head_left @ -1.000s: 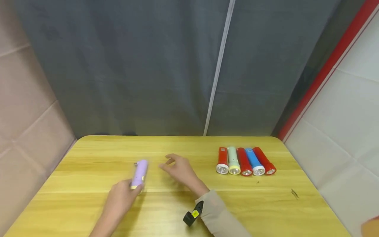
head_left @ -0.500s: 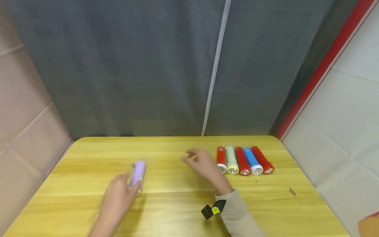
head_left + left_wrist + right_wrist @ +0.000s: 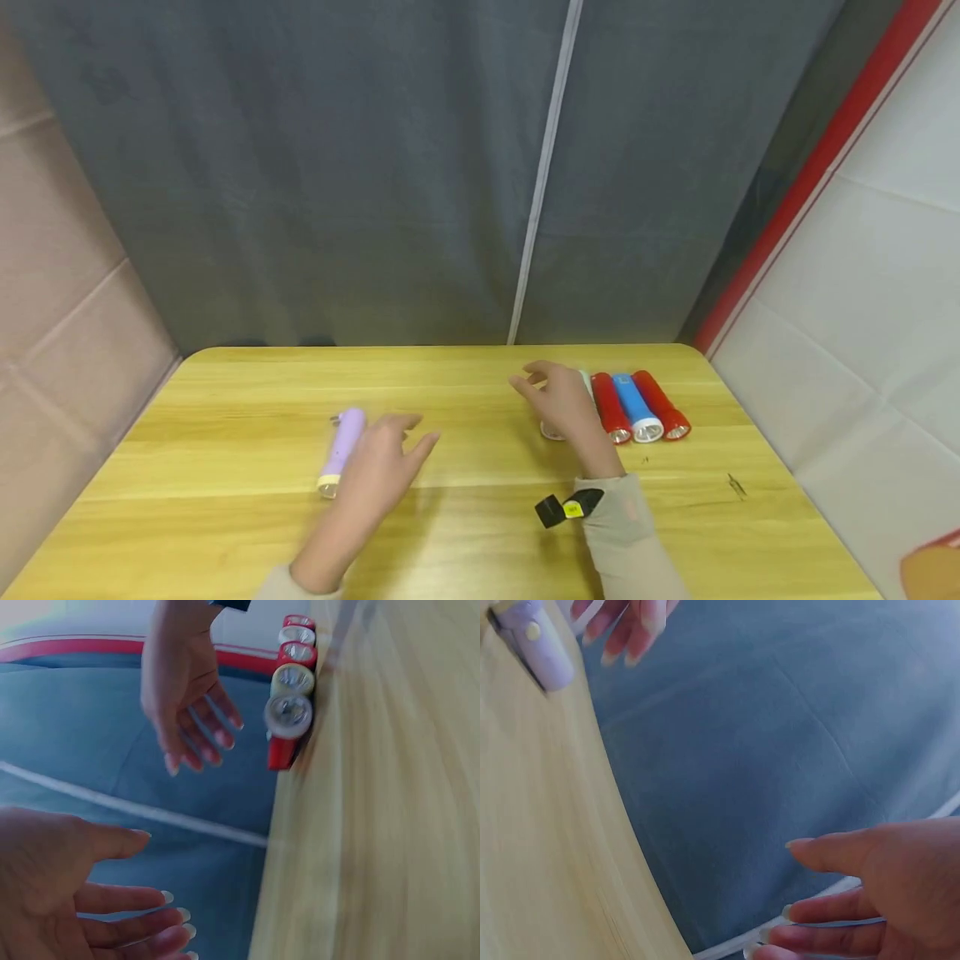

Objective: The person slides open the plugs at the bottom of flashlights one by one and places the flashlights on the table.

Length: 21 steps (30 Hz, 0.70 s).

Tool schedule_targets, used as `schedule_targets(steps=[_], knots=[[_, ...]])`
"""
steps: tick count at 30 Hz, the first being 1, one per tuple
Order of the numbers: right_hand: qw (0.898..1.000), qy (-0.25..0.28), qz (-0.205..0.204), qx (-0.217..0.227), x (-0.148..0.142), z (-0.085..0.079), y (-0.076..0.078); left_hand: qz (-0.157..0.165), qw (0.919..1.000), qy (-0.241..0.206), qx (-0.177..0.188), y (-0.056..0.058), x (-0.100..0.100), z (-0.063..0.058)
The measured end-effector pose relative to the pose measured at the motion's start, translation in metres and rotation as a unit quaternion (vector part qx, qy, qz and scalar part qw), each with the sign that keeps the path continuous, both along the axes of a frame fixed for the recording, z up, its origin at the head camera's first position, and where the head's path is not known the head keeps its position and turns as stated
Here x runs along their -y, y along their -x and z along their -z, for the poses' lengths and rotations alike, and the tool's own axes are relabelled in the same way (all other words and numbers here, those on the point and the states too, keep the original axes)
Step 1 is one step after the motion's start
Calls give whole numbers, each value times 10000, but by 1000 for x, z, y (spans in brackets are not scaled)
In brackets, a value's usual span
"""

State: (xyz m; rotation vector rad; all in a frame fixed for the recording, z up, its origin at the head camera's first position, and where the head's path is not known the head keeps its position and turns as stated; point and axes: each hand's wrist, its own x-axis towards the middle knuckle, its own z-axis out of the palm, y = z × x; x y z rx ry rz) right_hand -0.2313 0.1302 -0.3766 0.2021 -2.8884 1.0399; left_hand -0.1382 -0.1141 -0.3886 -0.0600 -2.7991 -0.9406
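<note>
A purple flashlight with a pale yellow head lies on the table, just left of my left hand. That hand is off the flashlight, its fingers loosely extended with nothing in them. My right hand hovers at the left end of a row of flashlights, fingers relaxed and holding nothing. It mostly hides the leftmost red flashlight and part of the pale green one in the head view. Beside these lie a red flashlight, a blue one and another red one.
The flashlights lie on a yellow wood-grain table. Behind it hangs a dark grey curtain. A white panel with a red strip stands at the right, and a pale panel at the left.
My left hand has let go of the purple flashlight and moved right, leaving it on the table. My right hand has moved right to the row of flashlights.
</note>
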Motion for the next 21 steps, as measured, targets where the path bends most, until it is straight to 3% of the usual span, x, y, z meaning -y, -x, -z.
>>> schedule_targets(steps=[7,13,21], knots=[[9995,-191,239,53,-13,3,3,542,9965,-549,322,25,-41,16],[9988,-217,431,116,-22,10,7,854,9893,-1020,597,44,-68,23],[9979,-199,592,145,-31,16,12,1041,9867,-1021,717,62,-99,34]])
